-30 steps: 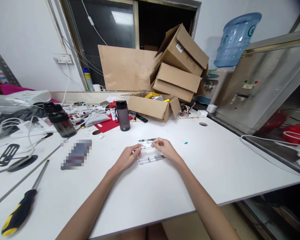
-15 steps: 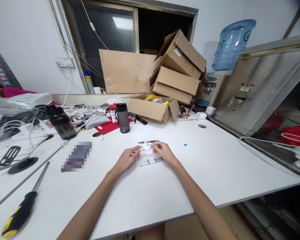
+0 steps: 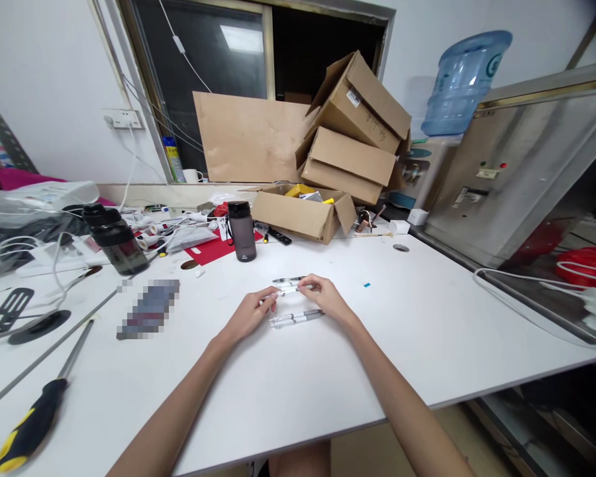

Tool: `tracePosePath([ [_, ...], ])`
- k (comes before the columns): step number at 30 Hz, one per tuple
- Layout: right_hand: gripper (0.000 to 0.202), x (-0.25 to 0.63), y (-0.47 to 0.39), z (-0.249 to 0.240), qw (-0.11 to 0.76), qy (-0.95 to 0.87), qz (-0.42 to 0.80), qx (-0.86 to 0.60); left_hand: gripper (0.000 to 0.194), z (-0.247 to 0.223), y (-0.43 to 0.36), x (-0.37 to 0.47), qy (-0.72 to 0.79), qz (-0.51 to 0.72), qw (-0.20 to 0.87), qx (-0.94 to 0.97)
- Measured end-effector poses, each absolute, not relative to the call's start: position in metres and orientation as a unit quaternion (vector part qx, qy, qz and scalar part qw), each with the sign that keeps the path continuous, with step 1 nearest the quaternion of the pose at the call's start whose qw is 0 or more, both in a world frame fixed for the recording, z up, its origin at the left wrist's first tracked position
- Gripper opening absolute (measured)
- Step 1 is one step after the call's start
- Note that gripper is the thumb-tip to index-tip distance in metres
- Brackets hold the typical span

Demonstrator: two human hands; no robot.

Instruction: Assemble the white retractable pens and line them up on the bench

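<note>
Between my two hands is a slim white and clear pen, lying roughly crosswise. My left hand pinches its left end, and my right hand grips the other end with thumb and fingers. Just beyond it, a dark pen rests on the white table, partly covered by my right fingers. Closer to me, clear pens with grey grips lie side by side on the tabletop. My right hand hides their right ends in part.
A dark water bottle stands behind the pens, before an open cardboard box. To the left are a second bottle, a blurred-out flat object and a screwdriver. A small blue scrap lies to the right.
The view has shifted slightly. Both hands still hold the pen between them, with the right fingers a little changed in position. The pens on the table lie as before.
</note>
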State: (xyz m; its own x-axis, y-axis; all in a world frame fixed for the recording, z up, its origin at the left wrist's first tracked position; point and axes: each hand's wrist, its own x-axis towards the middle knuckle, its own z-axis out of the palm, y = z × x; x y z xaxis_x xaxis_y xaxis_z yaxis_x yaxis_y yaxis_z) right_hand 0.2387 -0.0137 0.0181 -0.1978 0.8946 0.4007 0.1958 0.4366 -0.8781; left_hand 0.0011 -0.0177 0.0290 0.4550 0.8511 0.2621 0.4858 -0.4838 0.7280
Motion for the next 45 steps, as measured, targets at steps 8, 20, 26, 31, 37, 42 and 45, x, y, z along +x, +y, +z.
tracePosePath([
  [8, 0.026, 0.236, -0.016, 0.02, 0.486, -0.673, 0.35, -0.435, 0.043, 0.029, -0.019, 0.001, 0.416, 0.312, 0.296, 0.802],
  [20, 0.019, 0.239, -0.009, 0.015, 0.513, -0.653, 0.362, -0.424, 0.041, 0.029, -0.015, 0.0, 0.416, 0.327, 0.316, 0.787],
  [26, 0.023, 0.245, -0.001, 0.016, 0.577, -0.625, 0.362, -0.381, 0.041, 0.026, -0.011, 0.001, 0.417, 0.348, 0.356, 0.76],
  [31, 0.023, 0.245, -0.001, 0.018, 0.588, -0.617, 0.363, -0.376, 0.042, 0.023, -0.011, 0.003, 0.408, 0.35, 0.39, 0.747],
  [37, 0.023, 0.253, 0.003, 0.019, 0.609, -0.581, 0.312, -0.441, 0.042, 0.023, -0.009, 0.0, 0.425, 0.36, 0.369, 0.744],
  [42, 0.024, 0.263, 0.011, 0.013, 0.617, -0.539, 0.34, -0.461, 0.043, 0.022, -0.008, -0.001, 0.428, 0.357, 0.362, 0.747],
  [45, 0.021, 0.264, 0.011, 0.012, 0.615, -0.529, 0.348, -0.47, 0.042, 0.023, -0.008, -0.001, 0.421, 0.359, 0.359, 0.751],
])
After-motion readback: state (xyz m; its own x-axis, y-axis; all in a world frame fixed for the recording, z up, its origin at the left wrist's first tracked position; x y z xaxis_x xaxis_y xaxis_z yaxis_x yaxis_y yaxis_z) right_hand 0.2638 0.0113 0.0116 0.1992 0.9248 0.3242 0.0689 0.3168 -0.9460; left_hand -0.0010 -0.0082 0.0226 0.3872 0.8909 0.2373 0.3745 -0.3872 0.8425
